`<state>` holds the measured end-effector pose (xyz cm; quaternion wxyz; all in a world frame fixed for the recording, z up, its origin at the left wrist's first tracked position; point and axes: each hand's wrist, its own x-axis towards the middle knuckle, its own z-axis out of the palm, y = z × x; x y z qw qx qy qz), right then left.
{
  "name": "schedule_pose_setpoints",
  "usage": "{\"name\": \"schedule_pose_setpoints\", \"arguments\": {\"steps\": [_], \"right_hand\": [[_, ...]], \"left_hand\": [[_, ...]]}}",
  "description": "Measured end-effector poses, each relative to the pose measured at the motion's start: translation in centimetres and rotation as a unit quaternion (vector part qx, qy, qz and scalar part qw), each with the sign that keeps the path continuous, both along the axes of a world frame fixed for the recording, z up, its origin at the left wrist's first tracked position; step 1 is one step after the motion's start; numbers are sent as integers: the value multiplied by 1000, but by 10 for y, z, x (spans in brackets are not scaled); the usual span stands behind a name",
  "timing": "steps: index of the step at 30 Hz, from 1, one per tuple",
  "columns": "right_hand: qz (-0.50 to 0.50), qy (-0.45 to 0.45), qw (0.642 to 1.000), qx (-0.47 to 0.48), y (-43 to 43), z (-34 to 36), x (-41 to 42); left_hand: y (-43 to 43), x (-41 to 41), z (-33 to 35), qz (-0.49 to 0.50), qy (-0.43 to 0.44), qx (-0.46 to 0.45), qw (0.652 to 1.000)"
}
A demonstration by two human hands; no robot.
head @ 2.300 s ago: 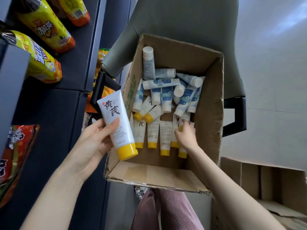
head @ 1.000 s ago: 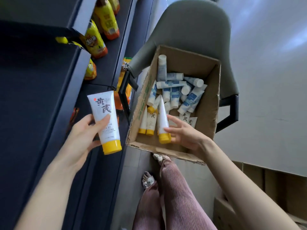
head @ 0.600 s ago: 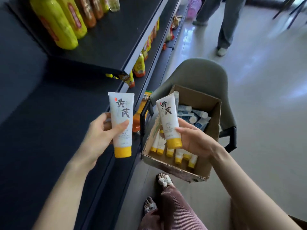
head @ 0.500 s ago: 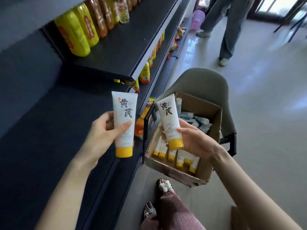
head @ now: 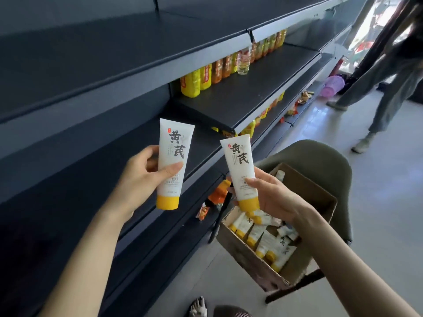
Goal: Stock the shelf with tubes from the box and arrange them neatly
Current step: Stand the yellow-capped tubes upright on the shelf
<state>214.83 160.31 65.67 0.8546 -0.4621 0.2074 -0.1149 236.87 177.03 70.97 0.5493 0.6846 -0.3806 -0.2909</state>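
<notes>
Tubes: we hold the left tube [head: 175,143] and the right tube [head: 238,156] upright, yellow caps down | Grip: left hand [head: 142,177] and right hand [head: 274,197] each curl thumb and fingers round a tube | Surroundings: box [head: 247,259] of tubes below the right hand, on a chair [head: 315,154]; dark shelf [head: 103,152] behind the left hand

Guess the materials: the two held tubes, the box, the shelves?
Left-hand tube and right-hand tube: likely soft plastic, satin white, printed lettering, flat crimped ends, glossier yellow caps. Box: cardboard by its look, matte brown, rough worn edges. Shelves: probably painted metal, dark matte blue-grey, thin straight lighter front lips.
</notes>
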Motion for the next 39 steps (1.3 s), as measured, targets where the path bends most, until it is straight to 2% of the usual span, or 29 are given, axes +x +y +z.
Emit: {"name": "schedule_pose_setpoints", "arguments": {"steps": [11,21,33,39], "right_hand": [[112,-44,989,-87,28,54,16],[174,-117,958,-195,120,100,66],[208,-250,930,-168,302,164,199],[195,-283,927,-151,340,189,253]], "left_hand": [[105,-54,38,203,-14,-65,977],[222,-60,84,322,-71,-147,933],[407,7,142,418,-156,-174,878],[450,41,159,429,-176,-182,867]]}}
